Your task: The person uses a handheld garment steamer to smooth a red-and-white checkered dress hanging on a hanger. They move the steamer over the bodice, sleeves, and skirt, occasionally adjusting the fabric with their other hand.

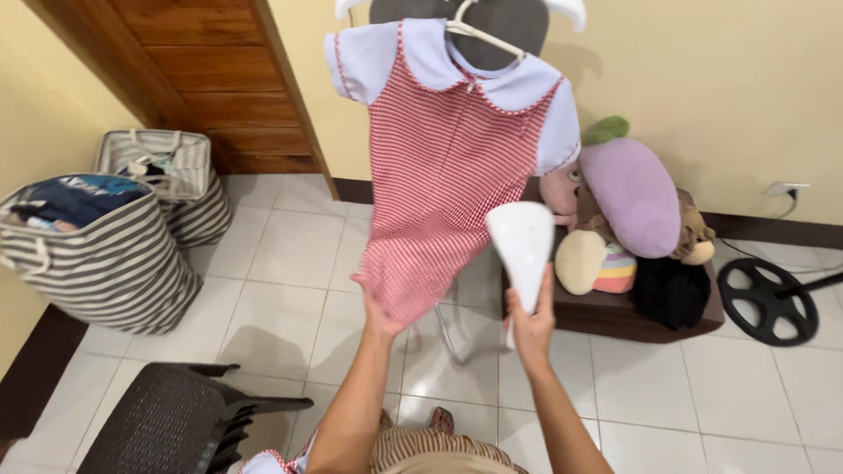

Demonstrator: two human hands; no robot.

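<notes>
One wooden door (pixel 206 79) stands at the far left, and pale floor tiles (pixel 281 254) fill the room. Two striped laundry bags sit on the left: the near striped bag (pixel 97 263) is full of dark clothes, and the far striped bag (pixel 176 189) stands just behind it. One dark plastic chair (pixel 167 421) is at the near left. One red checked dress (pixel 448 167) with a pale collar and sleeves hangs on a white hanger (pixel 479 35) in the middle, up high. At the right, a low brown bench (pixel 615 312) holds a pile of soft toys; the biggest is a purple plush toy (pixel 632 193). One black fan base (pixel 767 301) lies on the floor at the far right.

The left hand (pixel 379 312) grasps the bottom hem of the dress and pulls it out flat. The right hand (pixel 529 329) has its fingers clenched around one white steamer (pixel 522 246), held just beside the dress, on its right.

The bench sits close behind the steamer. The middle floor between the bags and the bench is open. The chair is close to the left arm.
</notes>
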